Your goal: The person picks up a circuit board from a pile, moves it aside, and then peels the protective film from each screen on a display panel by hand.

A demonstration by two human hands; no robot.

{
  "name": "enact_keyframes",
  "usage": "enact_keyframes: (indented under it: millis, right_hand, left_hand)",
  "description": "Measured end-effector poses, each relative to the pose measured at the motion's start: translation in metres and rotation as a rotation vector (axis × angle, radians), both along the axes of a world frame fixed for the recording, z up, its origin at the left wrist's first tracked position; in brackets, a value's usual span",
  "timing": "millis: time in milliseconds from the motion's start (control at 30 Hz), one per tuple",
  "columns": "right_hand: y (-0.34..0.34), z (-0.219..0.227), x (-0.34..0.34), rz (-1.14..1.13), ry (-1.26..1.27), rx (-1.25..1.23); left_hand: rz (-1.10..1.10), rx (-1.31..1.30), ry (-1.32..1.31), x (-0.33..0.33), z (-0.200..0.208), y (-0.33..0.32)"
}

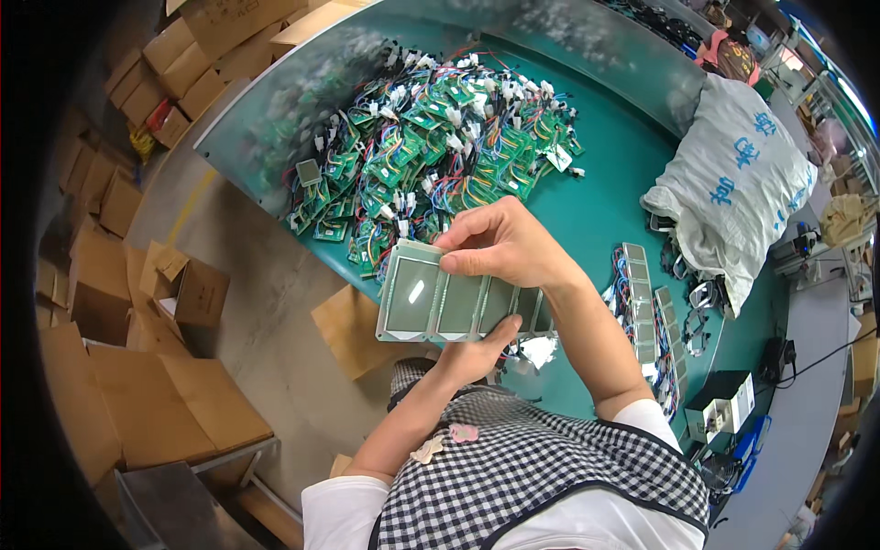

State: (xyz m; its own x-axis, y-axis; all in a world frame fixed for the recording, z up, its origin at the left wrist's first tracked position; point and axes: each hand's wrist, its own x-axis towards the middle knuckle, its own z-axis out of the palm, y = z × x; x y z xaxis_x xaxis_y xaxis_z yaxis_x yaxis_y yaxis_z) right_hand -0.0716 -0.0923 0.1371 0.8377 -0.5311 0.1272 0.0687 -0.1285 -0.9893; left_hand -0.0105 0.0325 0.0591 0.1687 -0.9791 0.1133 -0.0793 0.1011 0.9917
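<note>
A strip of joined circuit boards with grey LCD screens (409, 301) is held up in front of me, above the near edge of the green table. From below, my left hand (469, 359) grips its lower edge, thumb lying over the front. My right hand (507, 246) pinches the upper edge near the left end, and its wrist covers part of the strip. White connectors (537, 350) show beneath the strip's right end. Beyond my hands lies a large heap of green circuit boards with coloured wires (412, 151). One small loose screen (309, 173) rests at the heap's left side.
More screen strips (639, 302) with wires lie to the right on the green table (600, 183). A stuffed white sack (738, 174) stands behind them, beside a white box (724, 408). A metal guard (266, 128) borders the table. Cardboard boxes (206, 307) crowd the floor at left.
</note>
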Motion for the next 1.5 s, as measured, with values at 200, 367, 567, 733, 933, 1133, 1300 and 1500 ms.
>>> enact_keyframes:
  millis: [200,367,567,733,933,1133,1300,1500]
  right_hand:
    - [-0.001,0.001,-0.001,0.008,0.005,0.095]
    - [0.000,0.000,0.002,0.004,-0.007,0.147]
    - [0.002,-0.001,0.003,-0.010,0.019,0.144]
    - [0.004,-0.001,0.004,-0.022,0.033,0.160]
    - [0.009,0.002,0.007,-0.030,0.005,0.197]
    - [0.013,0.008,0.008,-0.099,0.026,0.016]
    - [0.023,0.018,0.009,-0.295,0.074,-0.445]
    - [0.038,0.017,0.010,-0.553,-0.126,-0.751]
  left_hand:
    - [-0.099,0.070,0.025,0.002,-0.002,0.001]
    - [-0.092,0.010,0.102,0.002,0.003,0.002]
    - [-0.074,-0.043,0.127,0.001,0.005,0.003]
    - [-0.090,0.008,0.150,0.002,0.003,0.003]
    - [-0.117,0.082,0.079,0.004,0.003,0.001]
    - [-0.116,0.047,0.081,0.002,0.001,-0.005]
    - [-0.277,-0.053,0.088,0.009,-0.009,-0.012]
    - [-0.049,-0.340,-0.396,0.008,-0.010,-0.021]
